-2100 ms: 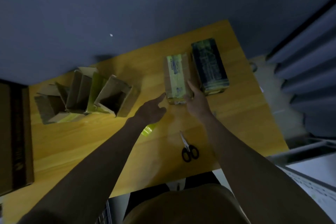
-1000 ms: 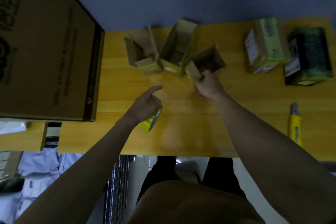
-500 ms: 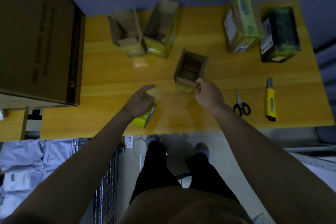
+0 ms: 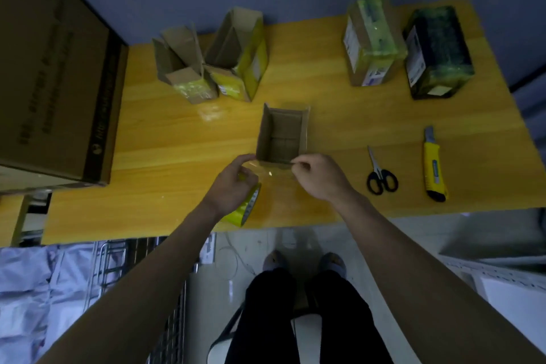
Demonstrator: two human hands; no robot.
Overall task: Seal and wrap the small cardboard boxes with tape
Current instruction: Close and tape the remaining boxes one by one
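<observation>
Now the open box (image 4: 282, 136) stands mid-bench (image 4: 165, 139); just before it, the left hand (image 4: 233, 183) grips the tape roll (image 4: 245, 207) while the right hand (image 4: 317, 174) pinches the pulled strip (image 4: 273, 170).

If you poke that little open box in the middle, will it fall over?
Probably it slides or tips easily: the open box looks empty, so likely light. Its thin cardboard flaps stand up loose, so the walls may bend when pushed. The right hand pinches at its near edge, which may steady it somewhat.
</observation>
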